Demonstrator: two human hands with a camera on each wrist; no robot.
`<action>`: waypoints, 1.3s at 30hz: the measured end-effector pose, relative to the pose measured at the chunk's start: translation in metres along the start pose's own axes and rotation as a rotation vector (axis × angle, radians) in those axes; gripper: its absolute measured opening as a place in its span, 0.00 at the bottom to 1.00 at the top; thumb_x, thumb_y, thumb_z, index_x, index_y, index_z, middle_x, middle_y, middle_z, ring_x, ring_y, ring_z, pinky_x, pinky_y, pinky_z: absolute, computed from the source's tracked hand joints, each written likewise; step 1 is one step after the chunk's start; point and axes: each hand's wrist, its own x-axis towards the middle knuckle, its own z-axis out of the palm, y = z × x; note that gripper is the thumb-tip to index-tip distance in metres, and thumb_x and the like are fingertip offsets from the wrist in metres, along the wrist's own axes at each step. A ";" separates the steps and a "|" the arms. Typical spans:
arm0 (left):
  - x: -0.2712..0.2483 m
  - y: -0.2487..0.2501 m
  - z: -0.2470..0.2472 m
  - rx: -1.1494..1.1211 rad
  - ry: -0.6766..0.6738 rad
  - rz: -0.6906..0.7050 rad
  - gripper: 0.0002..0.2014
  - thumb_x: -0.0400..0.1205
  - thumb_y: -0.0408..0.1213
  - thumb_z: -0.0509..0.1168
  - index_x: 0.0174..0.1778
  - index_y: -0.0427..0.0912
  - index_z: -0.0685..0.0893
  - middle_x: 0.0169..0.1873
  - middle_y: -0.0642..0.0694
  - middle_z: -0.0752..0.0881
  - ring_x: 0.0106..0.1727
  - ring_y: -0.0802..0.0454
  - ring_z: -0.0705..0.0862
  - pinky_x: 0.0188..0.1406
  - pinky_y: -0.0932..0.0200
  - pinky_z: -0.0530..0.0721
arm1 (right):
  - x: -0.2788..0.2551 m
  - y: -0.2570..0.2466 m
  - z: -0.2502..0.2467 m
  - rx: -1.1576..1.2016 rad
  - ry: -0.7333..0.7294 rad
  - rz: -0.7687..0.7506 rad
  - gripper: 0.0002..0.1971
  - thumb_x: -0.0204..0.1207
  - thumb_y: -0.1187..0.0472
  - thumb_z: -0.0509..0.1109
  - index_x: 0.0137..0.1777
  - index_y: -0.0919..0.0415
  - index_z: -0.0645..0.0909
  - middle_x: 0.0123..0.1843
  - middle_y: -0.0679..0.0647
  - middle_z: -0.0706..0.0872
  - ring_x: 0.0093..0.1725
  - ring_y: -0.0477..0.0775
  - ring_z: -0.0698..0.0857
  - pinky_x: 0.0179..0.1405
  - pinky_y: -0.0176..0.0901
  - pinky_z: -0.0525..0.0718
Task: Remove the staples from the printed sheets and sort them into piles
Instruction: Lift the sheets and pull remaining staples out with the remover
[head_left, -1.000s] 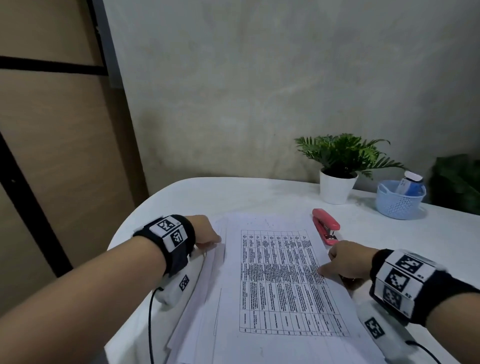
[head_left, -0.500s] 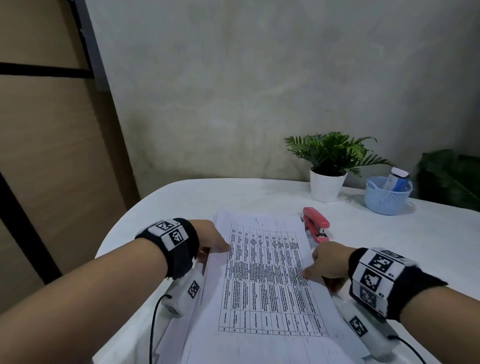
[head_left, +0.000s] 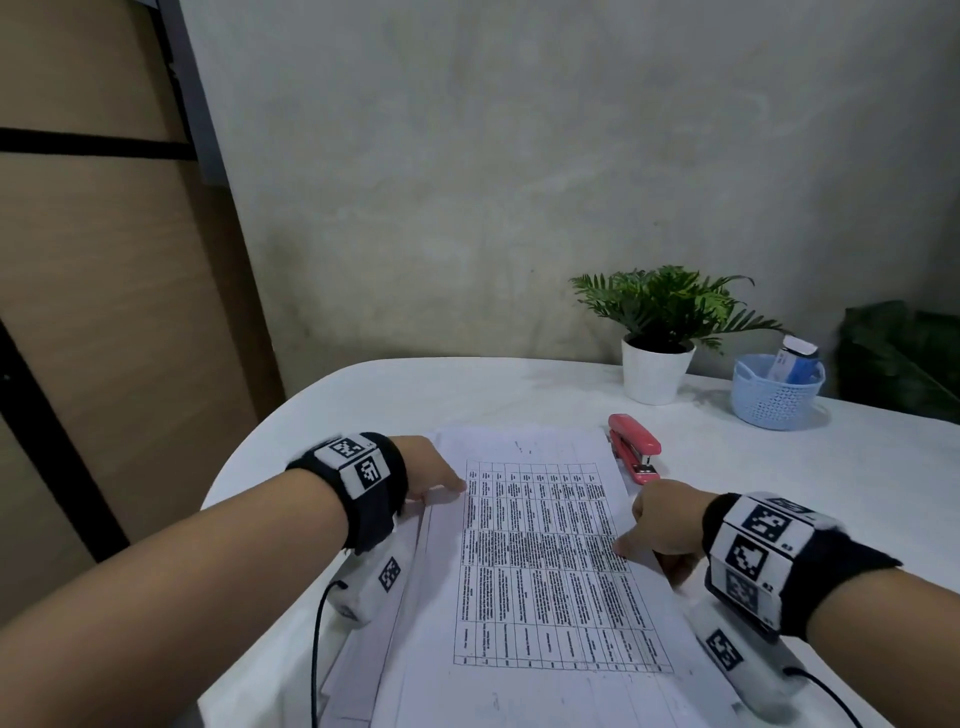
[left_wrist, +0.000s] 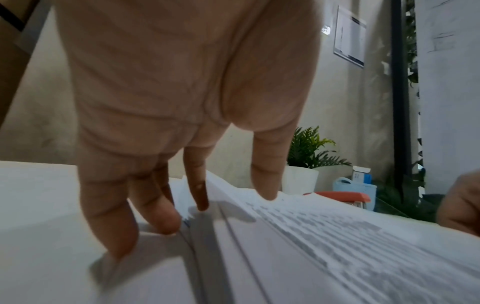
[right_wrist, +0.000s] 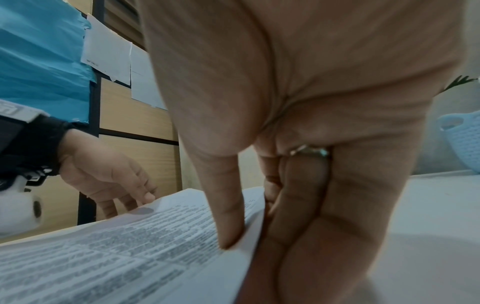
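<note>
A stack of printed sheets with a table of text lies on the white table in front of me. My left hand is at its left edge, the thumb on top and the index finger against the edge, the other fingertips on the table. My right hand pinches the right edge, thumb on the print and fingers under the sheets. More sheets stick out beneath on the left. I see no staple.
A red stapler lies just beyond the stack's far right corner, close to my right hand. Further back stand a potted plant and a blue basket with a small box. The table's rounded edge curves off at the left.
My left hand has come right from the lower sheets onto the top stack's left edge. My right hand keeps its hold on the right edge.
</note>
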 end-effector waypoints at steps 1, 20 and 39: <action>0.000 0.001 -0.001 -0.002 0.013 0.018 0.12 0.78 0.43 0.71 0.38 0.37 0.83 0.25 0.44 0.78 0.26 0.47 0.77 0.30 0.63 0.79 | 0.000 0.000 0.000 -0.003 -0.001 0.002 0.17 0.75 0.51 0.69 0.32 0.58 0.68 0.30 0.50 0.74 0.26 0.45 0.74 0.22 0.29 0.75; -0.009 0.014 -0.007 0.084 0.288 0.182 0.39 0.76 0.39 0.73 0.78 0.36 0.58 0.65 0.38 0.79 0.65 0.42 0.80 0.62 0.54 0.78 | -0.001 0.002 -0.006 0.090 -0.055 -0.023 0.15 0.75 0.49 0.69 0.35 0.58 0.70 0.37 0.55 0.85 0.23 0.45 0.81 0.38 0.40 0.85; -0.110 0.046 -0.050 -0.937 0.756 0.929 0.02 0.87 0.40 0.57 0.52 0.52 0.74 0.56 0.45 0.86 0.58 0.46 0.86 0.63 0.41 0.82 | -0.054 -0.039 -0.086 1.306 0.853 -0.614 0.04 0.79 0.57 0.67 0.49 0.46 0.77 0.50 0.46 0.87 0.51 0.48 0.86 0.59 0.54 0.84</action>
